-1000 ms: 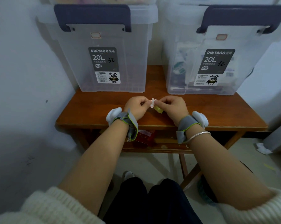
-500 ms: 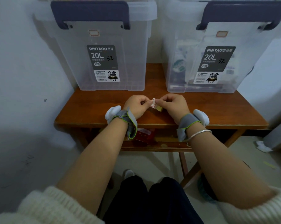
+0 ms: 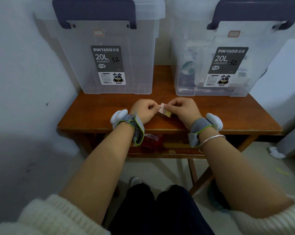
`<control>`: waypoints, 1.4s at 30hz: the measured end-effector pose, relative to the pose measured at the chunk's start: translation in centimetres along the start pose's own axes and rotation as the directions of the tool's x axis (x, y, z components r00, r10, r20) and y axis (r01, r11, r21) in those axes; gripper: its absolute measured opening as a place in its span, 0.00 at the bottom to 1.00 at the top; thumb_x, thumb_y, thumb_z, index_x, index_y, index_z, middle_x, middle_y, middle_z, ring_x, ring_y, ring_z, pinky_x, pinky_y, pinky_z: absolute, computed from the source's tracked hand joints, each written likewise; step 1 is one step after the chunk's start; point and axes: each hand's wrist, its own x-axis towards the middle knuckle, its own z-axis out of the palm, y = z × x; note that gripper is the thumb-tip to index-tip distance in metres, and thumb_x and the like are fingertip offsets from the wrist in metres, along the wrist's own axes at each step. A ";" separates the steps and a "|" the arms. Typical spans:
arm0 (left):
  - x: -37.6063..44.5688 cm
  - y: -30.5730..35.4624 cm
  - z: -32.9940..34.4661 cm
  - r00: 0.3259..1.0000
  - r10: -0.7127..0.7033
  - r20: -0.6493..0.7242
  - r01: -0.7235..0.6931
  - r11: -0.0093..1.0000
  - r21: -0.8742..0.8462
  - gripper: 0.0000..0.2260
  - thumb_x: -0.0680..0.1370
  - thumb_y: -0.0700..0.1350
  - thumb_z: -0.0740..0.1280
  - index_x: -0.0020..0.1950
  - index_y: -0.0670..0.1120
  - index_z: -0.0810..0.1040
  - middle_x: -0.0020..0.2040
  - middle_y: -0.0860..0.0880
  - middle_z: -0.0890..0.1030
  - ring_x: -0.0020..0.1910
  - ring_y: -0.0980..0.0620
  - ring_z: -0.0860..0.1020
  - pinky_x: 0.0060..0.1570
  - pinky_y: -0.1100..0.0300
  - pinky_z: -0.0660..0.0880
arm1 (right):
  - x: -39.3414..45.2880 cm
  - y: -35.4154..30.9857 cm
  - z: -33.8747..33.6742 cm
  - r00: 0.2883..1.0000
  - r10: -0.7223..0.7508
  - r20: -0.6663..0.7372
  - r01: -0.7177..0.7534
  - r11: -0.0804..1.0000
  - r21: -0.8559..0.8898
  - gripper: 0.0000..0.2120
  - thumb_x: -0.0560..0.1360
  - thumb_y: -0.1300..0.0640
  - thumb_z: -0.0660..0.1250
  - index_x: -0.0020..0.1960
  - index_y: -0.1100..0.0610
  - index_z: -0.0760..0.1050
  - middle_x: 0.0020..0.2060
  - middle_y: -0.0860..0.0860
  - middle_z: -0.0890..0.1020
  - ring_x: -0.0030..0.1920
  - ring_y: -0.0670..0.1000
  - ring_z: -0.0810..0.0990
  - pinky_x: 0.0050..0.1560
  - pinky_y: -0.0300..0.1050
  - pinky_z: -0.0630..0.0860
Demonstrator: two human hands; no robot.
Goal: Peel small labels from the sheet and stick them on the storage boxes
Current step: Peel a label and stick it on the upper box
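Right between my hands, the label sheet (image 3: pixel 163 108) stands upright, left hand (image 3: pixel 144 110) pinching one edge, right hand (image 3: pixel 183 110) pinching the other, both boxes straight ahead.

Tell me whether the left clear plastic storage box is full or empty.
Apparently empty: through the left clear plastic storage box only its walls show, while the right clear storage box shows packets inside.
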 end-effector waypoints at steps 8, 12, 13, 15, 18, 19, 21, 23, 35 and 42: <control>-0.1 -0.1 0.0 1.000 0.020 0.023 -0.021 1.000 0.016 0.11 0.77 0.42 0.63 0.45 0.36 0.80 0.27 0.51 0.69 0.27 0.54 0.65 0.31 0.60 0.61 | 0.3 0.1 0.1 1.000 0.013 -0.001 -0.013 1.000 -0.023 0.11 0.69 0.61 0.69 0.30 0.55 0.72 0.30 0.52 0.76 0.34 0.51 0.74 0.39 0.44 0.71; -0.1 -0.2 0.1 0.999 0.024 0.034 -0.025 0.999 0.023 0.10 0.77 0.43 0.64 0.45 0.37 0.81 0.28 0.52 0.70 0.29 0.55 0.67 0.33 0.59 0.63 | 0.4 0.1 -0.1 1.000 0.010 0.017 -0.011 1.000 0.008 0.12 0.69 0.65 0.69 0.29 0.55 0.71 0.29 0.53 0.75 0.32 0.51 0.72 0.38 0.42 0.70; -0.1 -0.2 0.2 0.999 0.024 0.034 -0.025 0.999 0.023 0.10 0.77 0.43 0.64 0.45 0.38 0.81 0.28 0.54 0.70 0.29 0.56 0.67 0.32 0.60 0.63 | 0.4 0.1 -0.1 1.000 0.013 0.022 -0.014 1.000 0.010 0.12 0.69 0.65 0.68 0.30 0.55 0.72 0.29 0.53 0.75 0.33 0.51 0.72 0.38 0.43 0.70; 0.0 -0.2 0.2 0.999 0.025 0.033 -0.026 0.999 0.026 0.10 0.77 0.43 0.64 0.45 0.38 0.81 0.28 0.55 0.70 0.29 0.58 0.67 0.32 0.62 0.63 | 0.5 0.1 -0.2 0.999 0.016 0.029 -0.016 1.000 0.007 0.11 0.68 0.66 0.68 0.30 0.56 0.72 0.30 0.54 0.75 0.35 0.53 0.73 0.41 0.45 0.71; 0.0 -0.1 0.2 0.999 0.027 0.036 -0.028 0.999 0.032 0.10 0.77 0.43 0.64 0.44 0.39 0.81 0.28 0.55 0.70 0.28 0.58 0.67 0.31 0.62 0.62 | 0.5 0.1 -0.3 0.999 0.014 0.038 -0.014 1.000 0.007 0.11 0.68 0.66 0.68 0.30 0.56 0.73 0.31 0.54 0.76 0.36 0.52 0.74 0.42 0.45 0.72; 0.0 -0.1 0.2 0.999 0.026 0.037 -0.027 0.999 0.035 0.10 0.77 0.43 0.64 0.44 0.39 0.81 0.28 0.55 0.70 0.28 0.58 0.67 0.31 0.62 0.62 | 0.4 0.1 -0.3 0.999 0.012 0.042 -0.012 1.000 0.008 0.10 0.68 0.66 0.68 0.31 0.56 0.73 0.31 0.53 0.76 0.36 0.52 0.74 0.42 0.45 0.72; -0.1 -0.1 0.2 0.999 0.025 0.034 -0.026 0.999 0.045 0.10 0.77 0.43 0.64 0.44 0.39 0.81 0.28 0.55 0.70 0.28 0.58 0.66 0.31 0.62 0.62 | 0.4 0.1 -0.4 0.999 0.002 0.050 -0.003 1.000 0.013 0.10 0.68 0.65 0.69 0.31 0.56 0.74 0.31 0.53 0.76 0.36 0.51 0.74 0.42 0.44 0.72; -0.1 0.0 0.2 0.999 0.019 0.032 -0.021 0.998 0.058 0.10 0.77 0.43 0.64 0.44 0.39 0.81 0.28 0.55 0.70 0.28 0.56 0.67 0.31 0.62 0.62 | 0.3 0.2 -0.3 0.999 -0.010 0.050 0.010 1.000 0.011 0.10 0.68 0.64 0.69 0.31 0.55 0.74 0.31 0.53 0.76 0.35 0.51 0.74 0.41 0.45 0.72; -0.1 0.1 0.1 1.000 0.024 -0.005 -0.023 0.999 0.031 0.09 0.76 0.41 0.64 0.43 0.37 0.81 0.28 0.55 0.70 0.28 0.58 0.67 0.31 0.61 0.62 | 0.3 0.4 -0.1 1.000 -0.017 -0.001 0.017 1.000 -0.020 0.13 0.68 0.66 0.68 0.30 0.52 0.74 0.32 0.52 0.77 0.37 0.53 0.75 0.43 0.48 0.73; -0.1 -0.1 0.0 0.999 -0.008 -0.049 0.005 0.998 -0.056 0.10 0.77 0.39 0.63 0.41 0.35 0.80 0.27 0.56 0.71 0.25 0.63 0.71 0.29 0.73 0.64 | 0.2 0.4 0.3 0.998 -0.003 -0.059 0.000 0.999 -0.049 0.11 0.70 0.56 0.68 0.29 0.53 0.74 0.26 0.50 0.75 0.29 0.47 0.70 0.33 0.41 0.68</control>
